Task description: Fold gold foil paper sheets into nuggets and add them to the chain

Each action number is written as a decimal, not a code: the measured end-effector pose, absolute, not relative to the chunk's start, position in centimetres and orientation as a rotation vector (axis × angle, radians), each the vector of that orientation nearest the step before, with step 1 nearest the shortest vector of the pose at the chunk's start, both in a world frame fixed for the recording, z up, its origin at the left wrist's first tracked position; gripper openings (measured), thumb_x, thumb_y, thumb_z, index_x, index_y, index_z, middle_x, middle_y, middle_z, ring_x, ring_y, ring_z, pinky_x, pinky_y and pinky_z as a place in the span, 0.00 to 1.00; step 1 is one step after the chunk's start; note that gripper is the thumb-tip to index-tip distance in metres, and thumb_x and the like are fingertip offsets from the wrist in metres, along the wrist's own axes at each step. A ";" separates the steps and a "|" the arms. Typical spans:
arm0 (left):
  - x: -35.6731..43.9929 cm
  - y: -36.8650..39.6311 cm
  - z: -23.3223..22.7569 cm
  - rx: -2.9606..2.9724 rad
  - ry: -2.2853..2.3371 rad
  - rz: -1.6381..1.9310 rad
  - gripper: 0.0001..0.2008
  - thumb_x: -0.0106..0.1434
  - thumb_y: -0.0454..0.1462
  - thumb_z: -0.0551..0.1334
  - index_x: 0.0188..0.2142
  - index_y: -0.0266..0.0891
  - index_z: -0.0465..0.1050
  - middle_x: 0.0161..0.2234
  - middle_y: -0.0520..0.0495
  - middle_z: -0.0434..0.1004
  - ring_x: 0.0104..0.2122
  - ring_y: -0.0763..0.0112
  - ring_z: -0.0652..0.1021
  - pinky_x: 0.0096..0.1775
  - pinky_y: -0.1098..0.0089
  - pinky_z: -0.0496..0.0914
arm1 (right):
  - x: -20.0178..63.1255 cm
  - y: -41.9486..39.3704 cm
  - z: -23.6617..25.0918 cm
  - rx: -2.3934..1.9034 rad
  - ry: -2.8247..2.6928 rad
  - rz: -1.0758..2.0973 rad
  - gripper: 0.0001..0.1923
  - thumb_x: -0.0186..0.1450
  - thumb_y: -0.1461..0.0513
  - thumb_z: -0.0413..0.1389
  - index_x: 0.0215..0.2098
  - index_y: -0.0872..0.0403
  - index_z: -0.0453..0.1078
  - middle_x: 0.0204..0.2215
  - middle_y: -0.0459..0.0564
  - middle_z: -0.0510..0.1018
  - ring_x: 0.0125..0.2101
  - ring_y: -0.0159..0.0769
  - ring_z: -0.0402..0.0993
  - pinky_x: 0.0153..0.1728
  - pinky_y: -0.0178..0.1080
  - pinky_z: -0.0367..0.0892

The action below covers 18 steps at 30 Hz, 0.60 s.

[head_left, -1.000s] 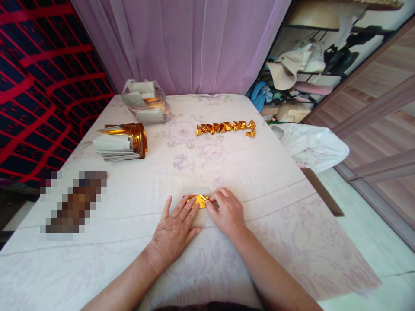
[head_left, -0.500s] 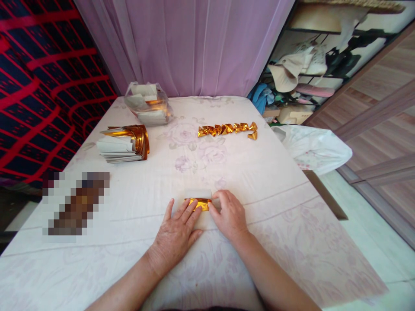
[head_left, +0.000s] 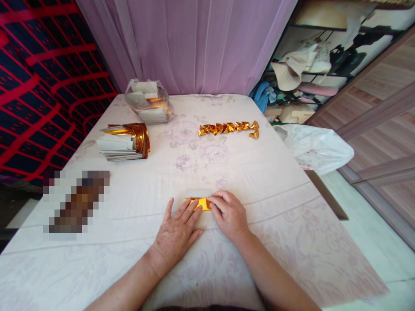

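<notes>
I read this as a home room: floral cloth (head_left: 259, 181) over the table, lilac curtain (head_left: 194, 43) behind, shelves (head_left: 324, 60) cluttered with hats and clothes, wood-panel wall (head_left: 389, 108) at right.

Single head-worn view: looks forward and down from the near edge of the cloth-covered table (head_left: 275, 181), close above both hands, far toward the purple curtain (head_left: 194, 43); shelves (head_left: 324, 56) at far right.
</notes>
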<state>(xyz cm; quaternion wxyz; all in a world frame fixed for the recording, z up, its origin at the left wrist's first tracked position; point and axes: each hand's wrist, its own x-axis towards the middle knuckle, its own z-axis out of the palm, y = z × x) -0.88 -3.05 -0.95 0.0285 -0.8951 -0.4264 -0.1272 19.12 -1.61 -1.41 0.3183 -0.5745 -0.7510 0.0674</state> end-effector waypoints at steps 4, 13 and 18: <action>-0.9 -3.1 -1.1 -2.768 -1.319 -0.425 0.25 0.71 0.51 0.49 0.60 0.42 0.67 0.59 0.45 0.71 0.60 0.61 0.69 0.67 0.51 0.39 | 19.2 -1.6 -1.4 -1.511 -1.972 0.175 0.12 0.65 0.67 0.52 0.39 0.51 0.77 0.36 0.50 0.77 0.37 0.38 0.73 0.40 0.39 0.67; -0.9 -3.1 -0.8 -2.777 -1.299 -0.341 0.25 0.71 0.50 0.49 0.61 0.43 0.66 0.60 0.45 0.69 0.60 0.59 0.68 0.66 0.49 0.41 | 18.6 -1.7 -0.7 -1.552 -1.981 0.167 0.05 0.64 0.61 0.56 0.37 0.52 0.74 0.36 0.51 0.77 0.38 0.40 0.72 0.42 0.41 0.66; -0.8 -3.1 -0.6 -2.774 -1.295 -0.408 0.24 0.72 0.49 0.48 0.59 0.42 0.68 0.59 0.45 0.71 0.59 0.60 0.70 0.67 0.50 0.35 | 18.4 -1.8 -0.5 -1.599 -2.006 0.150 0.05 0.62 0.61 0.59 0.36 0.52 0.73 0.36 0.50 0.76 0.38 0.41 0.71 0.41 0.42 0.66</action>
